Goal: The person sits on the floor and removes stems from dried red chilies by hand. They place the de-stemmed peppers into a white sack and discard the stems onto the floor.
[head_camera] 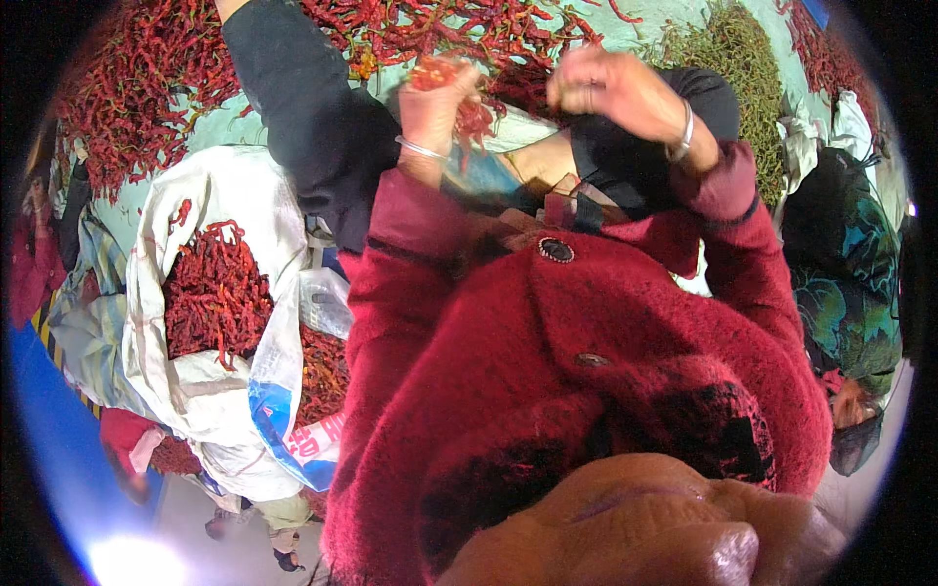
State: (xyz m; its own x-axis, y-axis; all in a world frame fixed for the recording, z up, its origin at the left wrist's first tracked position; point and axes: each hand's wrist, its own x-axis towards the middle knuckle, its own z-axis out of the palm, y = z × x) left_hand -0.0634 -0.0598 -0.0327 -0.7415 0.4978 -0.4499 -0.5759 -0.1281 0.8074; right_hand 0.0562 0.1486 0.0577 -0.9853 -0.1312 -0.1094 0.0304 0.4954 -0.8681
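My left hand [432, 106] is closed around a bunch of dried red chili peppers [473, 124], which stick out above and below the fist. To the right of it, my right hand [612, 88] is raised over my bent knee, fingers curled and blurred by motion. Whether anything small sits between those fingertips is too blurred to tell. Just beyond both hands, a spread of red chili peppers [447, 29] covers part of the pale green ground sheet [242, 121]. A darker clump of chilies [520, 84] lies between the hands.
A white woven sack [220, 172] of red chilies stands at my left, beside a clear plastic bag [322, 293] of more. On the right is a heap of greenish stems [740, 88]. Other people sit nearby, one in a dark patterned jacket [843, 271].
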